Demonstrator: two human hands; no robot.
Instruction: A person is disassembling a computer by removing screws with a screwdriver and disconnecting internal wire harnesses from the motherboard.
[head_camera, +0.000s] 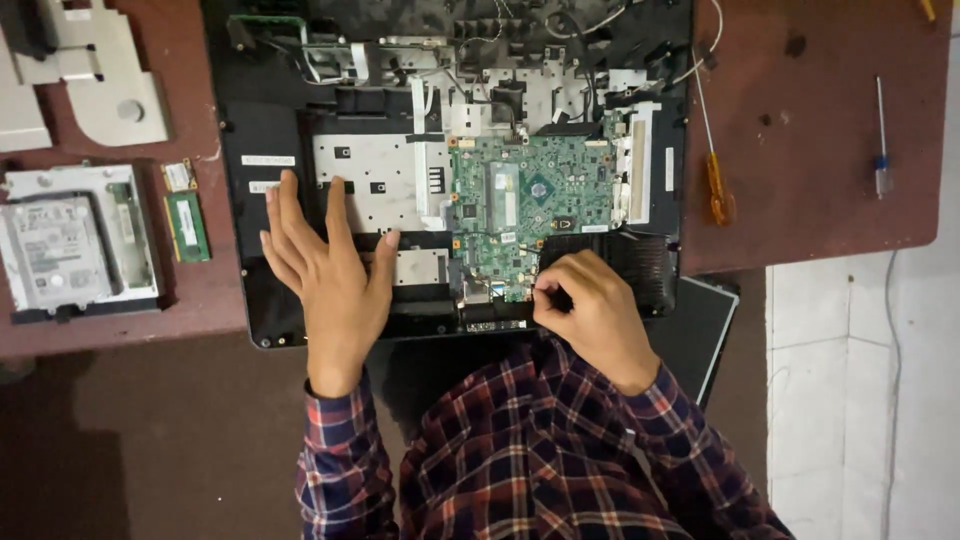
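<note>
An opened black computer chassis (270, 130) lies on the brown table, with a green circuit board (535, 200) in its middle and silver shielding to the left of the board. My left hand (325, 270) rests flat, fingers spread, on the chassis left of the board. At the board's lower right edge my right hand (590, 305) is curled, fingertips pinched together on something small that I cannot make out.
A hard drive in a silver bracket (75, 245) and a green memory stick (186, 227) lie at the left. Grey metal plates (95, 70) sit at top left. An orange-handled screwdriver (716, 180) and a blue-handled one (881, 150) lie right. The table edge (850, 250) drops to white floor tiles.
</note>
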